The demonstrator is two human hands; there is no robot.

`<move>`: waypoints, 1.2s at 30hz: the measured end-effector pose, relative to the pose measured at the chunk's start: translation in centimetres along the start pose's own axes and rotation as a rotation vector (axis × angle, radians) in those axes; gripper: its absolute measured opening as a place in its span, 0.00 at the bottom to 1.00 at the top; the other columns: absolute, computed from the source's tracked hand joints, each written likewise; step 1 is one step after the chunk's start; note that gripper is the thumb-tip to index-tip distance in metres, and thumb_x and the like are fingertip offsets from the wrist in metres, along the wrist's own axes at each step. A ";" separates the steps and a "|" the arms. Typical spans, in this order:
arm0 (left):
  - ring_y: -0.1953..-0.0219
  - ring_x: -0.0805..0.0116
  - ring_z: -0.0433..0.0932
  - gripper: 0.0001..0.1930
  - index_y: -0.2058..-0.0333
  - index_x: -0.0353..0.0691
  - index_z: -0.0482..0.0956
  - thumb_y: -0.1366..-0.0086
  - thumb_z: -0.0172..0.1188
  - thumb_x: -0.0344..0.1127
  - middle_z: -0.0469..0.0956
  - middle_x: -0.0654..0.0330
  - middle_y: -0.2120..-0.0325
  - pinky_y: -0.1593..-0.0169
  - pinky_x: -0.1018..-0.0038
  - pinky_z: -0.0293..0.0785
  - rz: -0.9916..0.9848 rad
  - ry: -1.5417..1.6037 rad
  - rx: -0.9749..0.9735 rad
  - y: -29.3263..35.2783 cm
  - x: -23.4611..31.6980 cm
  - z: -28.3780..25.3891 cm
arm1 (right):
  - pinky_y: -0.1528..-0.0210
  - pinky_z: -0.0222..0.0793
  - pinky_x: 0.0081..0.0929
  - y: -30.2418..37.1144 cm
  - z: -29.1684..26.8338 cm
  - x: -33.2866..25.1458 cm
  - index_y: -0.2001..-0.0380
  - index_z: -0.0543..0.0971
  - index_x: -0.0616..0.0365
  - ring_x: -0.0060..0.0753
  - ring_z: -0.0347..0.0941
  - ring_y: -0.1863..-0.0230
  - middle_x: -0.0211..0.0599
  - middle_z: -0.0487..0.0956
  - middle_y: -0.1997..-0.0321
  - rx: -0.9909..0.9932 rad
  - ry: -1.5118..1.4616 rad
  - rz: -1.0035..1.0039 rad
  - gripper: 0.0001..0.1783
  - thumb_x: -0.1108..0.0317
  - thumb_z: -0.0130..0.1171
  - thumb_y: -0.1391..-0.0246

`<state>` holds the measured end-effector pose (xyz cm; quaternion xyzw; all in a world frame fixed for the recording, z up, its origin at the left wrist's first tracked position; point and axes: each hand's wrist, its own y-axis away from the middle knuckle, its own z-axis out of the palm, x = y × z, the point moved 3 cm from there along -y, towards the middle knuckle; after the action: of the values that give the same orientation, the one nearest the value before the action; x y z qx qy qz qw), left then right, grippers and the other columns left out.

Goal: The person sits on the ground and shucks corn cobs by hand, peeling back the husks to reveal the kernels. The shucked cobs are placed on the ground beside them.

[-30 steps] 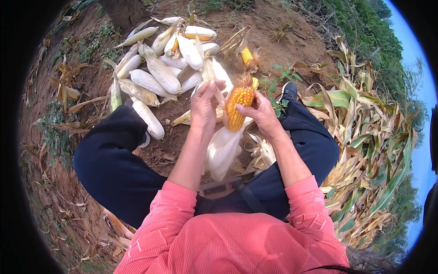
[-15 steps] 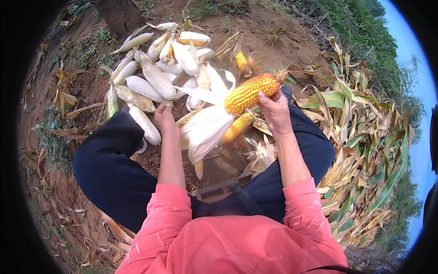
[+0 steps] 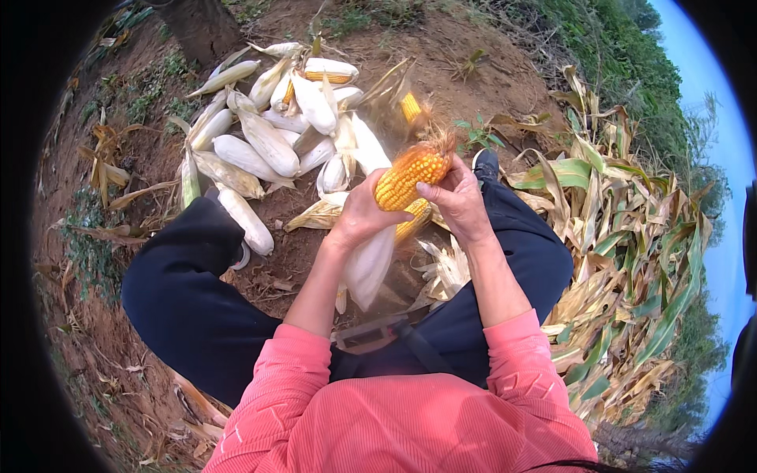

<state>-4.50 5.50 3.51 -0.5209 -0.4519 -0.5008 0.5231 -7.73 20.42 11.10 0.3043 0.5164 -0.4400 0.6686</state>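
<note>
A yellow ear of corn (image 3: 412,178) with brown silk at its tip is held up between my two hands, over the ground between my legs. My left hand (image 3: 364,211) wraps round its lower left side, where pale husk (image 3: 371,264) hangs down below. Around its right side, near the silky tip, my right hand (image 3: 459,199) closes with the thumb on the kernels. Just under the held ear lies another bare yellow ear (image 3: 413,221), partly hidden by it. A further yellow ear (image 3: 411,107) rests on the soil beyond.
Several ears in pale husks (image 3: 272,142) lie heaped at the far left. Dry husks and leaves (image 3: 615,236) pile along my right side. My bent legs in dark trousers (image 3: 185,292) frame the work spot. A tree trunk (image 3: 201,27) stands at the back left.
My left hand has moved up and right from beside the husked ears onto the held ear. The ear has turned more upright, and its spread husk now hangs below.
</note>
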 end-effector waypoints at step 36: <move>0.68 0.72 0.76 0.23 0.55 0.37 0.72 0.49 0.70 0.32 0.75 0.63 0.67 0.62 0.75 0.76 -0.317 0.744 0.346 1.1 -6.3 -3.5 | 0.41 0.63 0.61 -0.6 -4.9 -1.4 0.56 0.75 0.57 0.45 0.71 0.44 0.46 0.77 0.50 0.431 -0.657 0.054 0.13 0.61 0.48 0.37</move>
<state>-4.10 2.24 -2.99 -0.1342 -0.3842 -0.6453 0.6466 -10.46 24.75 11.11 0.2943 0.1623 -0.5945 0.7305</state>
